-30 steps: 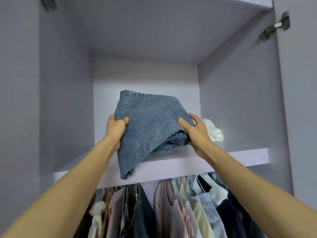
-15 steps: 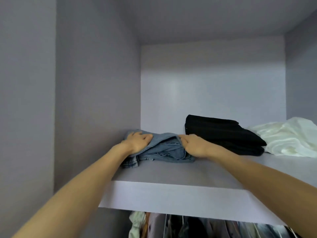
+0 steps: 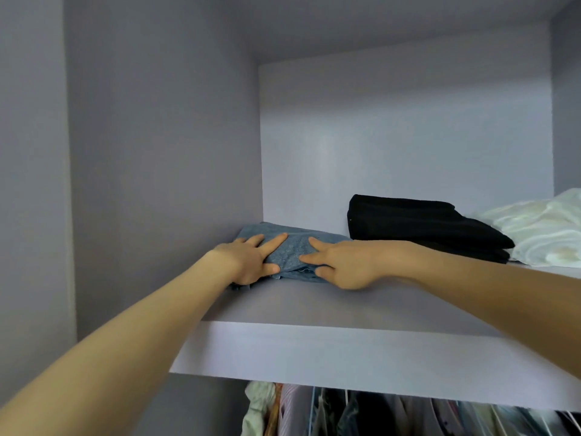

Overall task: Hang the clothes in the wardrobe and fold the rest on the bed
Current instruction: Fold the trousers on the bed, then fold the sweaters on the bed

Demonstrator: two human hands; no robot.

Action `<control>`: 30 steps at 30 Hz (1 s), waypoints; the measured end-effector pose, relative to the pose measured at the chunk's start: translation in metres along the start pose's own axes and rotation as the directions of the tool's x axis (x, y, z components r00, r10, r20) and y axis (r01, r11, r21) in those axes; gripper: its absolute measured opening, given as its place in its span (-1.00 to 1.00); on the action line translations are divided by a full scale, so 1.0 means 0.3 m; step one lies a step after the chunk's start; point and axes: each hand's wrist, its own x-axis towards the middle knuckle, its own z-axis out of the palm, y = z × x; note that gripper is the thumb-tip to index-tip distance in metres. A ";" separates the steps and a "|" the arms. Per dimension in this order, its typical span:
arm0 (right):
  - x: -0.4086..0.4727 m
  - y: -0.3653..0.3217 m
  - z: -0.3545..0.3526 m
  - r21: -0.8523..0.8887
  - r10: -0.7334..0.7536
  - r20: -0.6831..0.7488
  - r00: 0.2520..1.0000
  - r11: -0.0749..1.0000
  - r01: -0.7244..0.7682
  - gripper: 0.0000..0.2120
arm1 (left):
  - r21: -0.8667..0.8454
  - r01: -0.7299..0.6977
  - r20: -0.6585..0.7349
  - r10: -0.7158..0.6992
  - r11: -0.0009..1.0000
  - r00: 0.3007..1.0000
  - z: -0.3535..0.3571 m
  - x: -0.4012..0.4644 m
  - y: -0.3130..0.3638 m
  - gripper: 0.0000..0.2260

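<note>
Head view: folded jeans [image 3: 295, 251] lie on the shelf [image 3: 330, 350], in its rear left corner against the wardrobe's side wall. Left hand [image 3: 248, 261] rests flat on the jeans, fingers straight and spread, thumb at the front fold. Right hand [image 3: 341, 262] presses the jeans likewise, fingers extended. Black garment [image 3: 421, 225] lies just right of the jeans; white cloth [image 3: 547, 228] beyond it. Hanging clothes [image 3: 377, 413] show below the shelf.

No text, label, brand or number can be read anywhere here. The folded clothes show no legible marks.
</note>
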 end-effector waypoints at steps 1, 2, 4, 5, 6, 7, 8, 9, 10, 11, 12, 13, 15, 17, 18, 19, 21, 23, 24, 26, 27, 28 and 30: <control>0.017 0.006 -0.003 0.016 0.004 0.015 1.000 1.000 -0.004 -0.54 | 0.094 0.044 -0.035 -0.041 0.995 0.999 0.002 0.014 -0.002 -0.42; 0.035 0.009 -0.002 0.027 0.012 0.032 0.999 1.000 -0.013 -0.54 | 0.170 0.090 -0.072 -0.079 0.981 0.994 0.008 0.027 -0.001 -0.41; 0.083 0.019 -0.004 0.016 0.025 0.067 0.997 1.000 -0.026 -0.53 | 0.235 0.158 -0.107 -0.135 0.959 0.985 0.012 0.071 0.018 -0.39; 0.108 0.021 -0.001 0.011 0.033 0.082 0.996 0.999 -0.034 -0.53 | 0.225 0.174 -0.095 -0.156 0.959 0.983 0.013 0.088 0.032 -0.38; 0.137 0.027 0.002 0.000 0.042 0.096 0.994 0.999 -0.042 -0.52 | 0.195 0.188 -0.068 -0.177 0.963 0.982 0.014 0.112 0.043 -0.37; 0.173 0.040 0.004 -0.015 0.053 0.110 0.993 0.999 -0.052 -0.51 | 0.157 0.191 -0.034 -0.188 0.969 0.982 0.013 0.142 0.050 -0.36; 0.205 0.051 0.014 -0.026 0.067 0.125 0.990 0.998 -0.064 -0.51 | 0.114 0.178 0.008 -0.180 0.977 0.984 0.012 0.164 0.050 -0.34; 0.234 0.065 0.023 -0.029 0.079 0.137 0.987 0.997 -0.076 -0.50 | 0.067 0.159 0.057 -0.163 0.985 0.985 0.008 0.185 0.045 -0.31; 0.264 0.081 0.033 -0.022 0.090 0.146 0.985 0.996 -0.088 -0.50 | 0.017 0.143 0.110 -0.144 0.990 0.984 0.005 0.206 0.038 -0.30; 0.296 0.098 0.040 -0.016 0.098 0.150 0.984 0.995 -0.097 -0.50 | -0.027 0.131 0.155 -0.126 0.991 0.980 0.001 0.225 0.029 -0.31; 0.314 0.110 0.051 -0.016 0.108 0.156 0.982 0.994 -0.107 -0.49 | -0.065 0.119 0.188 -0.105 0.991 0.977 0.005 0.236 0.025 -0.33; 0.330 0.118 0.058 -0.017 0.111 0.161 0.981 0.994 -0.110 -0.49 | -0.085 0.115 0.213 -0.095 0.990 0.972 0.010 0.242 0.021 -0.33; 0.339 0.129 0.058 -0.001 0.107 0.167 0.980 0.994 -0.108 -0.49 | -0.089 0.132 0.245 -0.107 0.987 0.964 0.020 0.245 0.022 -0.33; 0.322 0.134 0.044 0.040 0.082 0.161 0.984 0.995 -0.090 -0.51 | -0.084 0.128 0.224 -0.107 0.988 0.969 0.024 0.238 0.020 -0.32; 0.307 0.135 0.037 0.060 0.072 0.150 0.986 0.995 -0.082 -0.52 | -0.089 0.111 0.184 -0.093 0.990 0.978 0.020 0.227 0.019 -0.33; 0.288 0.137 0.031 0.079 0.063 0.131 0.989 0.994 -0.074 -0.53 | -0.097 0.085 0.135 -0.072 0.992 0.988 0.015 0.209 0.016 -0.37; 0.224 0.130 0.015 0.135 0.053 0.061 0.997 0.989 -0.061 -0.57 | -0.119 0.038 0.028 -0.035 0.992 0.999 -0.005 0.155 0.007 -0.49; 0.144 0.117 -0.005 0.198 0.049 -0.037 0.998 0.979 -0.041 -0.65 | -0.134 0.041 -0.059 -0.050 0.990 0.997 -0.033 0.088 0.000 -0.60; 0.091 0.105 -0.012 0.239 0.060 -0.077 0.995 0.970 -0.040 -0.68 | -0.136 0.058 -0.098 -0.072 0.989 0.993 -0.049 0.043 0.003 -0.63; -0.011 0.078 -0.013 0.298 0.084 -0.144 0.986 0.954 -0.038 -0.70 | -0.129 0.085 -0.211 -0.111 0.988 0.971 -0.078 -0.047 0.018 -0.67; -0.057 0.060 -0.005 0.309 0.094 -0.184 0.978 0.950 -0.033 -0.71 | -0.144 0.089 -0.283 -0.127 0.986 0.951 -0.083 -0.092 0.031 -0.68; -0.097 0.041 0.005 0.317 0.101 -0.241 0.965 0.948 -0.020 -0.73 | -0.185 0.079 -0.360 -0.143 0.979 0.922 -0.085 -0.136 0.045 -0.69; -0.186 -0.016 0.051 0.383 0.136 -0.390 0.911 0.923 0.026 -0.74 | -0.314 0.025 -0.509 -0.190 0.949 0.839 -0.060 -0.244 0.097 -0.71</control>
